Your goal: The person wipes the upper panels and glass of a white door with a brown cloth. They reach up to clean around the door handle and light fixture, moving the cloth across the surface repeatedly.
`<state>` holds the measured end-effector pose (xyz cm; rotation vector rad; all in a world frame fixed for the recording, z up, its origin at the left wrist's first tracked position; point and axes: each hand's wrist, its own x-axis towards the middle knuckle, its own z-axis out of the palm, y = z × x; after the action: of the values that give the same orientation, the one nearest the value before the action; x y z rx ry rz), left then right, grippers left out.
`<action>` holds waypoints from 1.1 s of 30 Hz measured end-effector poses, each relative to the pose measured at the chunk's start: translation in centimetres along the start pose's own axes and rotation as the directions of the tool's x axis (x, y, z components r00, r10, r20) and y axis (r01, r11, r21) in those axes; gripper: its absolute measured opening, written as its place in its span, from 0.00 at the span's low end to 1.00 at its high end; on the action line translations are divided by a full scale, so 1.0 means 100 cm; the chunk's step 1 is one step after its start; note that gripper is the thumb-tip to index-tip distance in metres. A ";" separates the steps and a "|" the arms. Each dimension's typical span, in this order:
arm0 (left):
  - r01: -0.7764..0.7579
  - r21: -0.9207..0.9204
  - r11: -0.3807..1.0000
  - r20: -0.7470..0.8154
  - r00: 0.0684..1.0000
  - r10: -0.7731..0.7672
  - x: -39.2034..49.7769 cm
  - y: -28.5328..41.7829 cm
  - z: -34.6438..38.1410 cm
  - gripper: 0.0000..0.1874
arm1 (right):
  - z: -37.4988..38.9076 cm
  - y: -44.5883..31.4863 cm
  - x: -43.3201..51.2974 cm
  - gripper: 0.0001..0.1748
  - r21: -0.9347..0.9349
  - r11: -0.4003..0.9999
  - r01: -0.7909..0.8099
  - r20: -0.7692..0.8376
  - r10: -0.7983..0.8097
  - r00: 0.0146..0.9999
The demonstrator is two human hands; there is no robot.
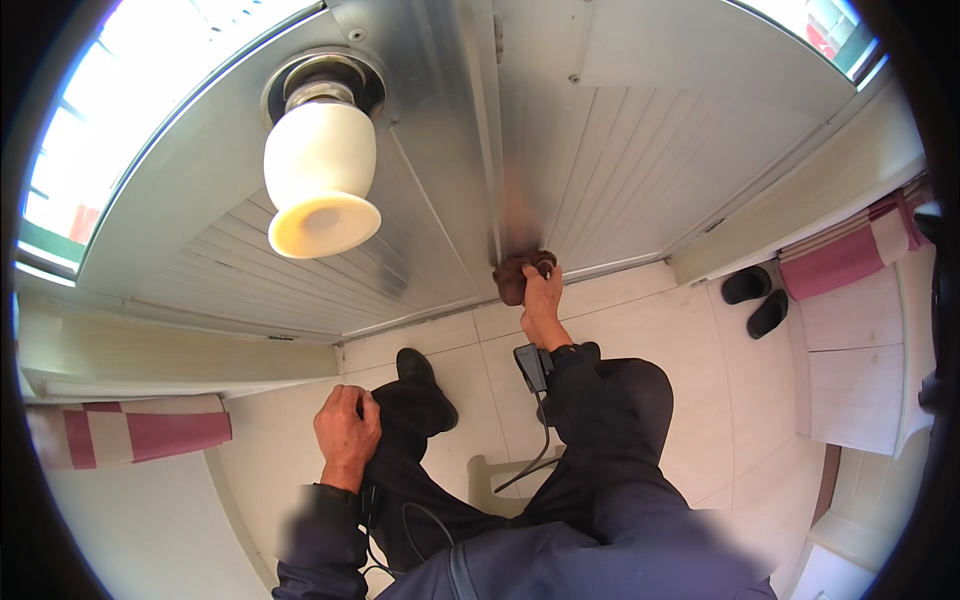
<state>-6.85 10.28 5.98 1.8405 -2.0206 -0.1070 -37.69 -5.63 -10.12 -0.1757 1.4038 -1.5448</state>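
With my right hand (546, 296) I hold a bunched brown cloth (511, 277) against the bottom of the pale metal double door, close to where its two leaves meet. The door's right leaf (615, 172) has ribbed panelling and faintly reflects my arm. My left hand (349, 431) rests on my left knee with curled fingers; whether it encloses anything small cannot be seen. A small black device (531, 367) with a cable is strapped at my right wrist. I am seated on a low light-coloured stool (487, 480), partly hidden by my legs.
A cream glass lamp (321, 172) juts from the left door leaf (420, 187). Black slippers (766, 313) lie on the tiled floor (645, 315) near a white cabinet (855, 375) at right. Pink-and-cream checked cloths (180, 427) cover furniture on both sides. Loose cables hang by my legs.
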 end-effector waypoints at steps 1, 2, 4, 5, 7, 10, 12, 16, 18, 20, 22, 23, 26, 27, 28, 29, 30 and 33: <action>-0.003 0.001 1.000 0.000 1.000 0.003 -0.001 0.000 0.000 0.05 | 0.001 -0.011 -0.007 0.29 0.026 1.000 0.006 0.039 -0.008 0.999; -0.006 0.003 1.000 -0.002 1.000 0.006 -0.001 0.000 0.000 0.05 | 0.003 -0.021 -0.014 0.30 0.060 0.998 0.021 0.088 -0.026 0.996; -0.006 0.004 1.000 -0.007 1.000 0.006 -0.003 -0.001 -0.001 0.05 | 0.009 -0.040 -0.029 0.31 0.087 0.995 0.055 0.139 -0.067 0.988; -0.004 0.004 1.000 -0.011 1.000 0.004 -0.004 -0.002 -0.001 0.05 | 0.013 -0.049 -0.036 0.32 0.101 0.993 0.066 0.155 -0.081 0.985; 0.000 0.006 1.000 -0.018 1.000 0.000 -0.006 -0.003 -0.001 0.05 | 0.011 -0.068 -0.052 0.35 0.091 0.991 0.096 0.275 -0.118 0.954; 0.005 0.007 1.000 -0.026 1.000 -0.005 -0.008 -0.006 -0.002 0.06 | 0.014 -0.091 -0.074 0.40 0.056 0.971 0.231 0.380 -0.234 0.895; 0.009 0.007 1.000 -0.029 1.000 -0.008 -0.009 -0.008 -0.002 0.06 | 0.021 -0.107 -0.088 0.40 0.030 0.940 0.340 0.411 -0.321 0.853; -0.002 -0.002 1.000 -0.049 0.999 0.002 -0.011 -0.012 -0.003 0.06 | 0.037 -0.151 -0.120 0.39 -0.062 0.813 0.579 0.431 -0.502 0.750; -0.009 -0.008 1.000 -0.052 0.999 0.009 -0.011 -0.014 -0.003 0.07 | 0.049 -0.177 -0.136 0.40 -0.098 0.704 0.704 0.443 -0.602 0.664; -0.002 -0.017 1.000 -0.050 0.999 0.001 -0.012 -0.015 -0.003 0.07 | 0.060 -0.203 -0.148 0.40 -0.107 0.580 0.807 0.454 -0.693 0.559; 0.007 -0.026 1.000 -0.047 0.999 -0.008 -0.013 -0.015 -0.004 0.07 | 0.067 -0.225 -0.155 0.40 -0.075 0.499 0.863 0.460 -0.751 0.474; 0.010 -0.031 0.999 -0.048 0.999 -0.011 -0.013 -0.014 -0.004 0.07 | 0.072 -0.231 -0.156 0.40 -0.018 0.427 0.904 0.480 -0.790 0.383; 0.009 -0.038 0.999 -0.052 0.999 -0.011 -0.013 -0.014 -0.005 0.06 | 0.080 -0.232 -0.152 0.29 -0.039 0.454 0.890 0.469 -0.779 0.417; 0.009 -0.036 0.999 -0.054 0.998 -0.011 -0.013 -0.014 -0.005 0.06 | 0.080 -0.228 -0.147 0.26 -0.082 0.549 0.832 0.462 -0.718 0.520; 0.013 -0.047 0.999 -0.052 0.999 -0.015 -0.012 -0.013 -0.005 0.06 | 0.078 -0.220 -0.141 0.24 -0.043 0.473 0.880 0.477 -0.764 0.434; 0.018 -0.052 0.998 -0.046 0.999 -0.020 -0.012 -0.013 -0.005 0.06 | 0.074 -0.209 -0.135 0.21 -0.052 0.455 0.889 0.458 -0.780 0.426; 0.026 -0.052 0.998 -0.034 0.999 -0.027 -0.012 -0.013 -0.005 0.06 | 0.068 -0.196 -0.127 0.19 -0.057 0.425 0.903 0.444 -0.799 0.405; 0.013 -0.037 0.999 -0.033 0.999 -0.015 -0.011 -0.013 -0.005 0.06 | 0.051 -0.151 -0.089 0.14 0.565 0.820 0.086 0.562 -0.459 0.688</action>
<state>-5.44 11.27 5.74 1.8219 -1.9703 -0.1160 -38.26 -5.18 8.07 -0.6046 0.3635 -1.7900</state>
